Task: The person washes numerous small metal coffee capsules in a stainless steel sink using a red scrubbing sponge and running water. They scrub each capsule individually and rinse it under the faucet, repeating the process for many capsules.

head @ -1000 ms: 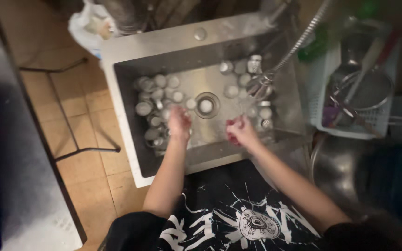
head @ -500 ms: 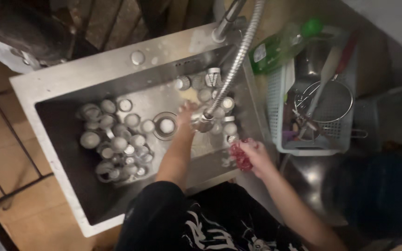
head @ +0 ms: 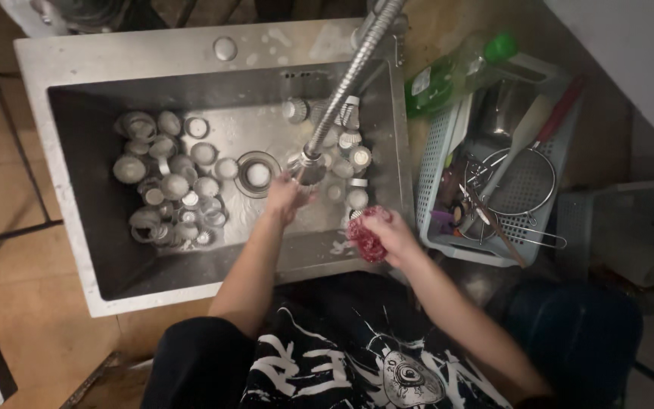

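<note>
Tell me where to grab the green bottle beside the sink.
Grip the green bottle around its middle, coming from above. It lies tilted on the counter between the sink and the basket, cap toward the upper right, so its long side faces up and looks clear. The cap end looks narrower and probably gives a poorer hold.

Steel sink (head: pixel 70 189) sitting in the counter, holding many small metal cups (head: pixel 168 189) on its floor around the drain (head: pixel 257 174). Grey dish basket (head: pixel 437 151) standing beside, green bottle (head: pixel 456 72) lying behind.
</note>
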